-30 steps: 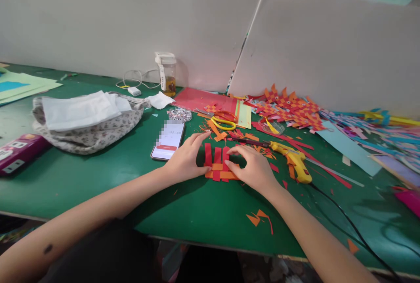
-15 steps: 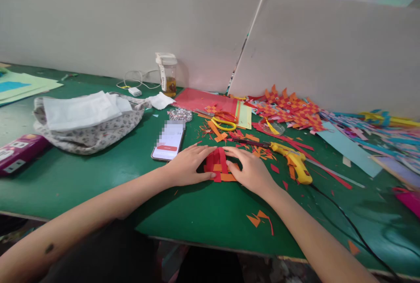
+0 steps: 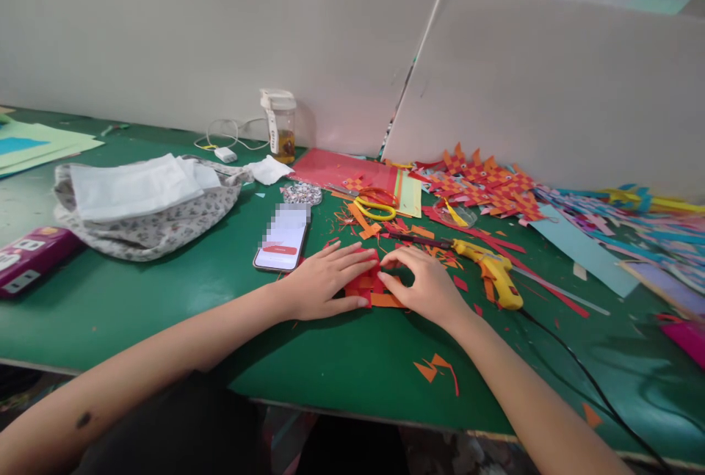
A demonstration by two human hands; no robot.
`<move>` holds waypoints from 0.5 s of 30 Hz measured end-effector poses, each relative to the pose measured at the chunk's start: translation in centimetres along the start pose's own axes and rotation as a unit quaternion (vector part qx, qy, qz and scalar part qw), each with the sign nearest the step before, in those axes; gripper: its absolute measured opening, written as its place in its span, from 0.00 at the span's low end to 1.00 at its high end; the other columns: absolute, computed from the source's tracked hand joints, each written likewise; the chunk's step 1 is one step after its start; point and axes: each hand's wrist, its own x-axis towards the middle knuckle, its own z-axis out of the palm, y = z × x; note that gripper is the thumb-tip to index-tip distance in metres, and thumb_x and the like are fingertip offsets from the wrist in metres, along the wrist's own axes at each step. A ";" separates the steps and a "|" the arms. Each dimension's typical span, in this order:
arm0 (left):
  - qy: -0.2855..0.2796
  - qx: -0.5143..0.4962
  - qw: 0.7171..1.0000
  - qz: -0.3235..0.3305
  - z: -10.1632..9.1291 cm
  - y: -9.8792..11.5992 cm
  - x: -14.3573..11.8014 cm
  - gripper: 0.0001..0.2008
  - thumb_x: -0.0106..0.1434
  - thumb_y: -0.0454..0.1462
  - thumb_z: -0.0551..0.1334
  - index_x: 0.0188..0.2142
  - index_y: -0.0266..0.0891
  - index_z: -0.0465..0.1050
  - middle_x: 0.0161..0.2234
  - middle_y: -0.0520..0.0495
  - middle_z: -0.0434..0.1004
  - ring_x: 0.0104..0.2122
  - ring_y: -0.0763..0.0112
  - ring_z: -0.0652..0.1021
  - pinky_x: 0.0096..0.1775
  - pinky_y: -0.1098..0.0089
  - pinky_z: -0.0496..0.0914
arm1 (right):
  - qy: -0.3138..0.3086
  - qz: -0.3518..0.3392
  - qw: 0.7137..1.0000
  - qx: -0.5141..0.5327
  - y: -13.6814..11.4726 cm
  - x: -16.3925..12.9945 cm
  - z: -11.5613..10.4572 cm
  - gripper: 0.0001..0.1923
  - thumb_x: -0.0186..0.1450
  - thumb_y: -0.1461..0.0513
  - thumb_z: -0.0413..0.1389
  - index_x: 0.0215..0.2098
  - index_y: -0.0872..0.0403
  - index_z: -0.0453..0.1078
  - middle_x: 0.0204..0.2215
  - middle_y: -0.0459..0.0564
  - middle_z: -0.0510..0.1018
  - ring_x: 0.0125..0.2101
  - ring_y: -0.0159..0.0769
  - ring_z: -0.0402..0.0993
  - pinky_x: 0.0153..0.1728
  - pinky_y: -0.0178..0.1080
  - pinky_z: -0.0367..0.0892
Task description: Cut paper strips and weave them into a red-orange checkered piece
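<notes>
On the green table, red and orange paper strips lie interlaced in a small woven piece [image 3: 360,284]. My left hand [image 3: 330,281] rests flat over its left part, fingers stretched out and pressing the strips down. From the right, my right hand [image 3: 424,283] has its thumb and index finger pinched together at the upper right of the weave, apparently on a red paper strip. An orange strip end [image 3: 387,300] sticks out beneath the right hand. Part of the weave is hidden under the fingers.
A phone [image 3: 283,236] lies beyond my left hand. Yellow-handled scissors [image 3: 375,209] and paper scraps are behind the weave. A yellow glue gun [image 3: 492,269] with a black cord lies right. Finished woven fish [image 3: 490,185] are piled behind; a drink bottle [image 3: 282,126] stands near the partition.
My left hand has shifted right and flattened over the red strips, its fingers now covering them. My right thumb and index finger have come together.
</notes>
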 end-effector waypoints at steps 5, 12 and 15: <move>-0.044 -0.019 0.998 0.032 0.5 0.2 0.1 0.31 0.64 0.52 0.46 0.63 0.46 0.44 0.63 0.50 0.47 0.63 0.63 0.49 0.61 0.55 0.46 | 0.021 -0.003 0.999 0.051 0.4 -0.2 -0.4 0.08 0.57 0.67 0.50 0.35 0.51 0.66 0.32 0.46 0.79 0.33 0.34 0.77 0.37 0.36 0.68; -0.060 -0.007 0.998 0.001 1.1 0.0 0.0 0.32 0.64 0.54 0.43 0.63 0.44 0.46 0.63 0.49 0.49 0.63 0.61 0.50 0.61 0.54 0.47 | -0.023 -0.044 0.999 -0.004 -0.5 -1.8 -0.2 0.08 0.62 0.62 0.51 0.40 0.50 0.67 0.37 0.46 0.79 0.36 0.36 0.77 0.37 0.38 0.71; -0.060 0.002 0.998 0.001 1.0 0.1 -0.1 0.32 0.63 0.54 0.43 0.62 0.43 0.48 0.63 0.47 0.51 0.62 0.60 0.52 0.61 0.55 0.47 | -0.026 -0.074 0.997 -0.028 -0.4 -3.6 0.2 0.09 0.64 0.62 0.50 0.42 0.52 0.67 0.41 0.49 0.78 0.40 0.37 0.76 0.40 0.39 0.72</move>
